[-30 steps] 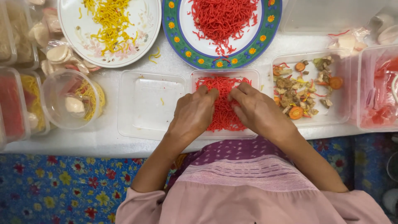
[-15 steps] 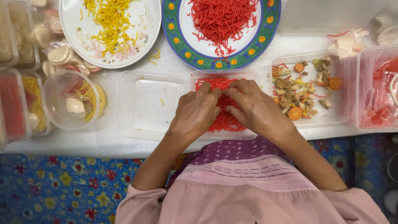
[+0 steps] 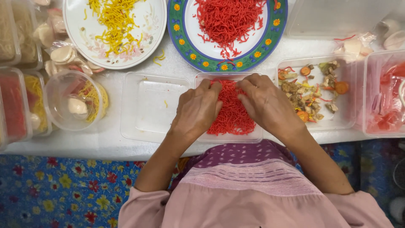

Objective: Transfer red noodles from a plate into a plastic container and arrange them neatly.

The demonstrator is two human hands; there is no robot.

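1. at the far left edge, a row of clear tubs [image 3: 14,107] is cut off by the frame; red and yellow strands are seen inside, but the contents are hard to make out through the plastic.
2. a round clear bowl [image 3: 71,101] is seen next, with pale slices and yellow strands blurred behind its wall; above it, a white plate of yellow noodles [image 3: 116,29] is cropped at the top.
3. an empty clear tray [image 3: 154,107] is set just beside the middle tray on the white tabletop [image 3: 105,141].
4. the left hand [image 3: 198,112] is laid over the left side of the red noodles [image 3: 232,114] in the middle clear tray [image 3: 230,138]; its fingers are curled and pressed into the strands, but whether any are pinched cannot be told, since the tips are hidden.
5. the right hand [image 3: 268,105] is placed on the right side of the same noodles, its fingers bent down onto them; its grip cannot be told either.
6. above the hands, a blue-rimmed plate of red noodles [image 3: 228,25] is cut off at the top.
7. to the right, a tray of mixed chopped pieces [image 3: 312,95] is seen, then a tub with pink and red contents [image 3: 386,101], cropped and unclear.
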